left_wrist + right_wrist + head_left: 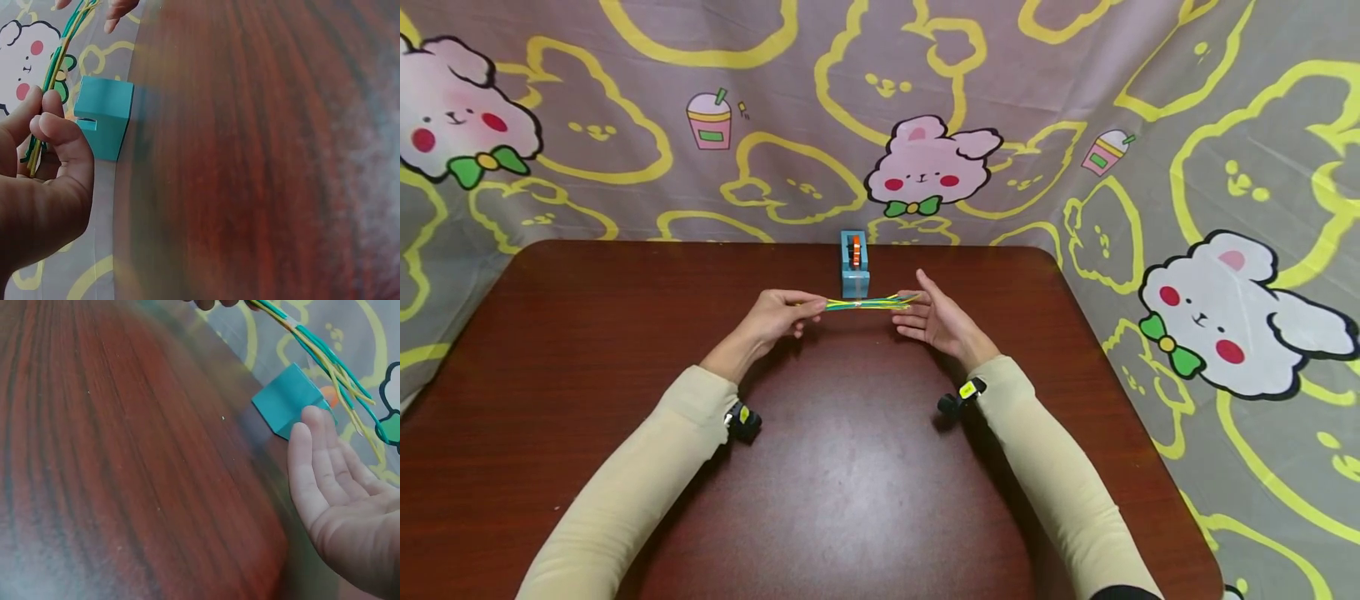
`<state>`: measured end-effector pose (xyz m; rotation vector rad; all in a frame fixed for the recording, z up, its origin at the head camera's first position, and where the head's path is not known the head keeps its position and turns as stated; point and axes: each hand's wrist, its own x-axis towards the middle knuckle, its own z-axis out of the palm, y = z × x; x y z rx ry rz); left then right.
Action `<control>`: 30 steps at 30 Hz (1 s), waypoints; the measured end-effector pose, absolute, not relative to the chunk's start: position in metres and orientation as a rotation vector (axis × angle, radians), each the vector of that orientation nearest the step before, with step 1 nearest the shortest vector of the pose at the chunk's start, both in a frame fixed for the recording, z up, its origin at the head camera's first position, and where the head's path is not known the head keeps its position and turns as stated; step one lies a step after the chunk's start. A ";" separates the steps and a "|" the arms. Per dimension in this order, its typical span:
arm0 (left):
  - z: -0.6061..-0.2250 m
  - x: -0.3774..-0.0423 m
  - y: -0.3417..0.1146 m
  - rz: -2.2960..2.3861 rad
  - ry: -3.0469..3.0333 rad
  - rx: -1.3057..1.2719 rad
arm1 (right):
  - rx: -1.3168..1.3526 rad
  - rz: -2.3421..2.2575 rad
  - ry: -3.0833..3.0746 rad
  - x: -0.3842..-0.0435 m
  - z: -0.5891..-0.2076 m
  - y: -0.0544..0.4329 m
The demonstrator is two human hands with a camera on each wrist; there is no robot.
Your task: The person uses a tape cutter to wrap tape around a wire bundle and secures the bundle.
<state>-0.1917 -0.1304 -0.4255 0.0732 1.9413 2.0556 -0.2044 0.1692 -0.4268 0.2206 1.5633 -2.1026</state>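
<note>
A slim bundle of green and yellow wires (pixel 872 305) stretches between the hands above the table. My left hand (pixel 778 317) pinches one end between thumb and fingers, and a short stub pokes out below the grip in the left wrist view. Around the bundle's middle is a small pale band (pixel 291 322). At the other end the wires fan out loosely by my right hand (pixel 942 321), whose fingers (pixel 301 456) are extended, palm turned toward the wires. Just beyond the bundle stands a blue tape dispenser (pixel 854 285) with an orange core.
The dark brown wooden table (pixel 865 467) spreads under both arms. A patterned cloth (pixel 820 108) hangs along its back edge and right side, close behind the dispenser. Each sleeve cuff carries a small black wrist camera (pixel 743 422).
</note>
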 end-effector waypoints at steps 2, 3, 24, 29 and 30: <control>-0.426 -0.192 -0.130 2.061 1.953 0.089 | 0.240 -2.072 1.578 -0.207 -0.426 0.166; -0.426 -0.193 -0.130 2.062 1.962 0.097 | 0.246 -2.058 1.587 -0.208 -0.426 0.165; -0.424 -0.194 -0.125 1.997 2.124 0.216 | 0.266 -2.073 1.682 -0.211 -0.427 0.149; -0.425 -0.195 -0.125 1.973 2.146 0.223 | 0.202 -2.168 1.683 -0.210 -0.430 0.149; -0.425 -0.195 -0.125 1.971 2.147 0.217 | 0.187 -2.187 1.682 -0.209 -0.431 0.149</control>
